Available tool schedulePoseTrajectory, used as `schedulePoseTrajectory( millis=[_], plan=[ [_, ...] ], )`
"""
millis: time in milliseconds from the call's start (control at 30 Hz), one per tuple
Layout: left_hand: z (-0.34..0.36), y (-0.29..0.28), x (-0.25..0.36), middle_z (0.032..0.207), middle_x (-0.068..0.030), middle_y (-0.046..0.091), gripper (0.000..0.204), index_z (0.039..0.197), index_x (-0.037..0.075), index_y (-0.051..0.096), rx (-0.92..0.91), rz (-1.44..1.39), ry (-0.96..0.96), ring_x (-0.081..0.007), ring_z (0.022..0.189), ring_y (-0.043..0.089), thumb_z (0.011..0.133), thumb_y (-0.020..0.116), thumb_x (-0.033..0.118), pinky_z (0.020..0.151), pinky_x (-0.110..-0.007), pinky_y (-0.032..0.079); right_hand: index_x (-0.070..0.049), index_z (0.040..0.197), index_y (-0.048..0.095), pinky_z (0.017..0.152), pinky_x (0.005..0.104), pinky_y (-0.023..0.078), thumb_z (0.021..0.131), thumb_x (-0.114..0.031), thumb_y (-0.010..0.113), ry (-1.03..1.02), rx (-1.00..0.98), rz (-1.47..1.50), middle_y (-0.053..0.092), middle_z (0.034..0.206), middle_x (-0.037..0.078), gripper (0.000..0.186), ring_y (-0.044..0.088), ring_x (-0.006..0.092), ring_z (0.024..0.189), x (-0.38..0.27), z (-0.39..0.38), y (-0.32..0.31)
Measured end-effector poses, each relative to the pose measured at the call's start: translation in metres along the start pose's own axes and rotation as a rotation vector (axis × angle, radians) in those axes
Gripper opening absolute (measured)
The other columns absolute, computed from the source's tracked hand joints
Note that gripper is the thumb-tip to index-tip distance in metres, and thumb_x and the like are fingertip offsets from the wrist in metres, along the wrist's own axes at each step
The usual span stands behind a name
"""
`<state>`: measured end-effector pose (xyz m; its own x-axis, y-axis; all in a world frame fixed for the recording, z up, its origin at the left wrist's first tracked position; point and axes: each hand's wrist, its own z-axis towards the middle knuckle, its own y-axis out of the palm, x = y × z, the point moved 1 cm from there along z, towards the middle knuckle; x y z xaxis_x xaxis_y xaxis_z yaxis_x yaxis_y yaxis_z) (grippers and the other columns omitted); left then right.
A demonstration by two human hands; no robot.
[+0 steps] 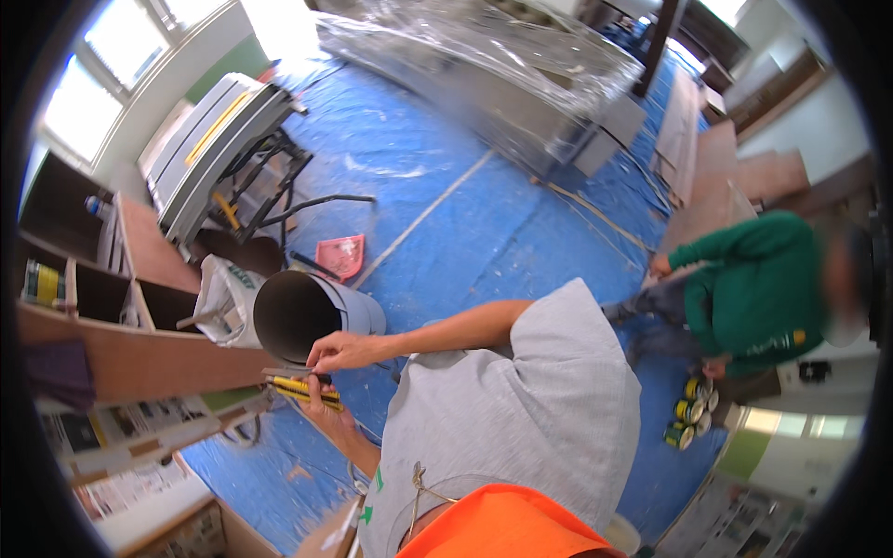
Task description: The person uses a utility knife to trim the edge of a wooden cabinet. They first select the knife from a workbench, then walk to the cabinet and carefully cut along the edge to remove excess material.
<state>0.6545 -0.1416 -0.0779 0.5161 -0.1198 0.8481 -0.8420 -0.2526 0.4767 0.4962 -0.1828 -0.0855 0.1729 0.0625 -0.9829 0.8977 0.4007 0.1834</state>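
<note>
My left hand is closed around a yellow-and-black tool, apparently a utility knife, with a thin greyish piece at its upper end. My right hand is just above it, fingers pinched at that end; what exactly they grip is too small to make out. Both hands are in front of a large grey cylindrical bin, dark inside. A white sack leans beside the bin, and a wooden shelf unit runs along the left.
A folded grey machine on a stand, a pink dustpan and a plastic-wrapped bulky item rest on blue sheeting. A co-worker in green is at my right, near several cans and wooden boards.
</note>
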Motion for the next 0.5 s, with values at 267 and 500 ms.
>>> schedulePoseTrajectory(
  millis=[267,500],
  plan=[
    [-0.021,0.032,-0.002,0.081,-0.0053,0.062,0.022,0.098,0.003,0.057,-0.273,0.154,-0.122,-0.0101,0.057,0.055,0.082,0.073,0.005,0.054,-0.023,0.046,-0.002,0.118,0.063,0.073,0.0259,0.049,0.091,-0.022,0.061,0.065,0.757,0.114,0.063,0.091,0.002,0.034,0.056,0.0089,0.078,0.001,-0.125,-0.066],
    [-0.048,-0.003,0.004,0.086,-0.0026,0.058,0.04,0.114,0.004,0.05,-0.196,0.103,-0.136,-0.0103,0.058,0.057,0.083,0.073,0.01,0.054,-0.024,0.046,-0.001,0.108,0.058,0.07,0.031,0.052,0.086,-0.008,0.058,-0.755,0.642,-0.134,0.061,0.094,0.013,0.023,0.06,0.0193,0.071,-0.179,-0.102,-0.041]
  ],
)
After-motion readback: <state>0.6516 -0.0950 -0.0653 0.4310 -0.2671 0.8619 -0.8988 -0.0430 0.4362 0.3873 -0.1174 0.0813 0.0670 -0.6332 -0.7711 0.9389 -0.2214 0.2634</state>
